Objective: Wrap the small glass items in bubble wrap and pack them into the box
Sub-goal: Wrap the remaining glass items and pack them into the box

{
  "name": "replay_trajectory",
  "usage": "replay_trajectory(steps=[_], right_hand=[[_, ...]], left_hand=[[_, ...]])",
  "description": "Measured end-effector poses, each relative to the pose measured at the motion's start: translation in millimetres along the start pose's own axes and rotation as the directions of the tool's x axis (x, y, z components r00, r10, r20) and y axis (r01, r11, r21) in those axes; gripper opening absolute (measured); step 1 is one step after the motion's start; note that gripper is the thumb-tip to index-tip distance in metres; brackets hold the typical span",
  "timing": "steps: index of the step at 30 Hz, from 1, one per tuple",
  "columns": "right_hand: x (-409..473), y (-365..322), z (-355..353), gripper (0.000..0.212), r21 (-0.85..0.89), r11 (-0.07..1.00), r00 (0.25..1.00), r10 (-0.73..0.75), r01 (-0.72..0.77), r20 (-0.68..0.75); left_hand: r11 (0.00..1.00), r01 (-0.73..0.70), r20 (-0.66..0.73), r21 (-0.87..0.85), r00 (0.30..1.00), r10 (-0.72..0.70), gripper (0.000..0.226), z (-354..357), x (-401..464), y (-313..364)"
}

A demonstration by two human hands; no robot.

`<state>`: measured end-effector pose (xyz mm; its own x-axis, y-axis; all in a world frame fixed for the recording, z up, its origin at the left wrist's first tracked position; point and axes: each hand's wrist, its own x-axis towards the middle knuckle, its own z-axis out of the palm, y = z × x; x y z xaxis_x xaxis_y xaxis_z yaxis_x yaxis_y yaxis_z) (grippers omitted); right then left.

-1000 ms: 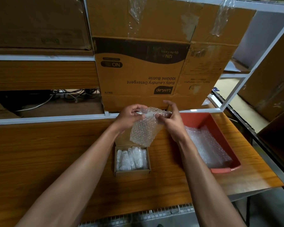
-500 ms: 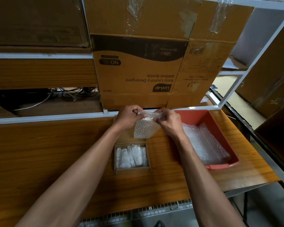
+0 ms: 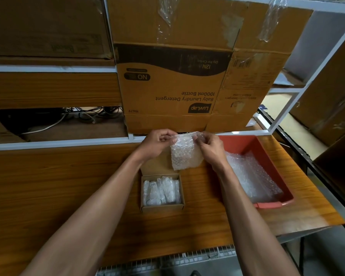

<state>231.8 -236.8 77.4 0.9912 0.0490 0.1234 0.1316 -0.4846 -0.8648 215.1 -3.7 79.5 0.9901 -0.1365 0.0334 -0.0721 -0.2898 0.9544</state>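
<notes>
Unfolded again, the bubble wrap sheet (image 3: 185, 154) hangs longer from both hands, above the small cardboard box (image 3: 162, 207) of wrapped glass items (image 3: 160, 191). Left hand (image 3: 157, 144) and right hand (image 3: 210, 147) pinch its top corners, probably squaring it for rolling.

Pinched between both hands, the bubble wrap (image 3: 185, 154) is clear, glossy, dimpled plastic; below it a matt cardboard box (image 3: 161, 207) rests on grained, satin wood table (image 3: 68, 186), right a smooth red plastic tray (image 3: 267, 156).

Head cam, fwd-down, close over desk (image 3: 48, 196), shelving behind.
</notes>
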Motion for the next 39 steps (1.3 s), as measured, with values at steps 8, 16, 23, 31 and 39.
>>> replay_trajectory(steps=[8, 16, 23, 31, 39], right_hand=[[-3, -17, 12, 0.017, 0.098, 0.994, 0.998, -0.056, 0.055, 0.008], [-9, -22, 5, 0.016, 0.263, 0.965, 0.987, -0.049, 0.007, 0.155], [-16, -21, 2, 0.042, 0.281, 0.959, 0.945, -0.054, -0.041, 0.322], [-29, -7, -3, 0.020, 0.081, 0.994, 0.920, 0.033, -0.070, 0.390], [-22, 5, -22, 0.073, -0.123, 0.984, 0.885, 0.172, -0.131, 0.433]], left_hand=[[0.987, -0.065, 0.063, -0.149, 0.995, 0.075, 0.019, 14, -4, 15], [0.981, -0.085, 0.036, -0.175, 0.995, 0.092, 0.042, 22, -4, 17], [0.995, -0.079, -0.107, -0.053, 0.992, 0.073, 0.016, 23, 1, 14], [0.990, -0.042, -0.106, -0.138, 0.994, 0.027, 0.017, 13, 2, 17], [0.997, -0.022, -0.112, -0.074, 0.994, 0.014, 0.023, 7, -8, 9]])
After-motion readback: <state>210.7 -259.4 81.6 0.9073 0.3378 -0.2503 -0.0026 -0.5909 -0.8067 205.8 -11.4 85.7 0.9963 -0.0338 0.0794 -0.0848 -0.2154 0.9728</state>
